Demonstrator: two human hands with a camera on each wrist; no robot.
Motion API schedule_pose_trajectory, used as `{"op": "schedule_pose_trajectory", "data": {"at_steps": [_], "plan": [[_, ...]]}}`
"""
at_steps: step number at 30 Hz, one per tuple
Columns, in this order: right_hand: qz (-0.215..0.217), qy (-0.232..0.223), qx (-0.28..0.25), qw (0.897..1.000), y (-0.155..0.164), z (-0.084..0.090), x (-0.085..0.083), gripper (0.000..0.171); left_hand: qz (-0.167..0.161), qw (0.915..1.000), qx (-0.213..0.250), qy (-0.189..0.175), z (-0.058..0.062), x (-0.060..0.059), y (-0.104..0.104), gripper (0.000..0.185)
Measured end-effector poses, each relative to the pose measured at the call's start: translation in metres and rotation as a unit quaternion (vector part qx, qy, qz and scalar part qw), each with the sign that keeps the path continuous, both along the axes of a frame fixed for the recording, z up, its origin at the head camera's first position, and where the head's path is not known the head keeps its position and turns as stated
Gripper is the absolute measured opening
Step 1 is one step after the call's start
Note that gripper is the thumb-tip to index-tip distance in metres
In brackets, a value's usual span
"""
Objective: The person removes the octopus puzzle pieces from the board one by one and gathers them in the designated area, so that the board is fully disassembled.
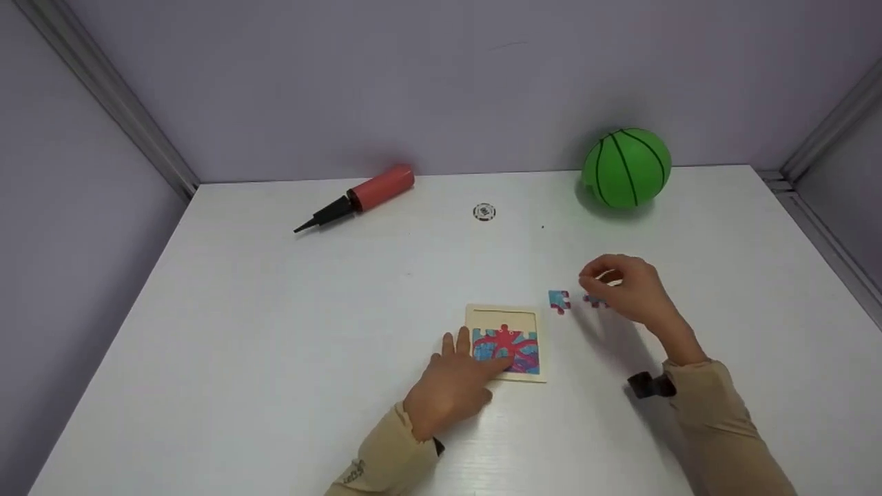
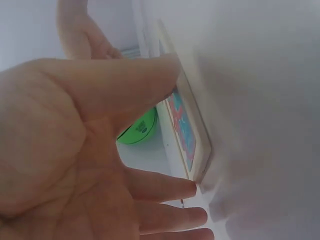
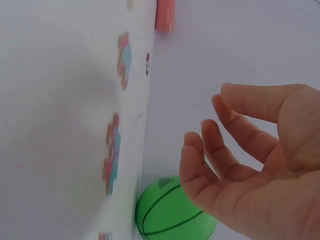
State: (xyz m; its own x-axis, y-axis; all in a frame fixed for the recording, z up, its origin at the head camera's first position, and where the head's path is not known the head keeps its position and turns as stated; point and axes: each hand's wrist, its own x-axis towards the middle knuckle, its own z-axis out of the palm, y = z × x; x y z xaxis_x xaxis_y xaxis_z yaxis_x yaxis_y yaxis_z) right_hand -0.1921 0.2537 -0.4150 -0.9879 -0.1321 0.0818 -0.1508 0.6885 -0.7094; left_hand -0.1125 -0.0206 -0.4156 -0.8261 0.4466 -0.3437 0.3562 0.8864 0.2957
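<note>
Head view, left hand [image 1: 451, 389] fingers straight on flat puzzle board [image 1: 505, 341], right hand [image 1: 628, 286] fingers loosely curled above loose piece [image 1: 559, 300].

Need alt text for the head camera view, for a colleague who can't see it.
A person's left hand rests on a partly filled wooden puzzle board on a white table, while the right hand hovers over loose puzzle pieces beside it. A green ball and red pump lie at the far edge.

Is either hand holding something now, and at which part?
Nothing is held. The left hand rests with straight fingers on the wooden puzzle board. The right hand hovers open above a loose blue-and-pink puzzle piece.
</note>
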Motion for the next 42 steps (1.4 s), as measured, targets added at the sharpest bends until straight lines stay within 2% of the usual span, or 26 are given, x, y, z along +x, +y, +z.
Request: {"op": "schedule_pose_trajectory", "data": {"at_steps": [4,9,15,20,27,31,34,42], "plan": [[0.043,-0.024,-0.026,0.998,-0.027,-0.003,-0.003,0.013,0.003,1.0000,-0.004,-0.008,-0.002,0.002,0.005,0.055],[0.088,-0.035,-0.046,0.994,-0.057,-0.009,-0.003,0.008,0.024,0.9992,0.022,-0.024,-0.005,0.002,0.009,0.052],[0.132,-0.060,-0.047,0.988,-0.080,-0.018,-0.004,0.008,-0.007,0.9996,-0.011,0.025,-0.009,0.000,0.010,0.045],[0.138,-0.088,-0.052,0.985,-0.086,-0.020,-0.006,0.011,-0.025,0.9981,-0.025,0.050,-0.011,-0.002,0.010,0.043],[0.147,-0.132,-0.088,0.976,-0.087,-0.022,-0.006,0.017,-0.044,0.9938,-0.070,0.075,-0.013,-0.003,0.009,0.050],[0.150,-0.133,-0.084,0.976,-0.086,-0.023,-0.007,0.018,-0.033,0.9951,-0.069,0.063,-0.015,-0.001,0.011,0.051],[0.154,-0.130,-0.082,0.976,-0.086,-0.023,-0.006,0.018,-0.027,0.9965,-0.069,0.041,-0.014,0.001,0.011,0.051],[0.162,-0.128,-0.054,0.977,-0.087,-0.025,-0.006,0.017,0.004,0.9998,-0.004,-0.020,-0.006,0.008,0.010,0.057]]}}
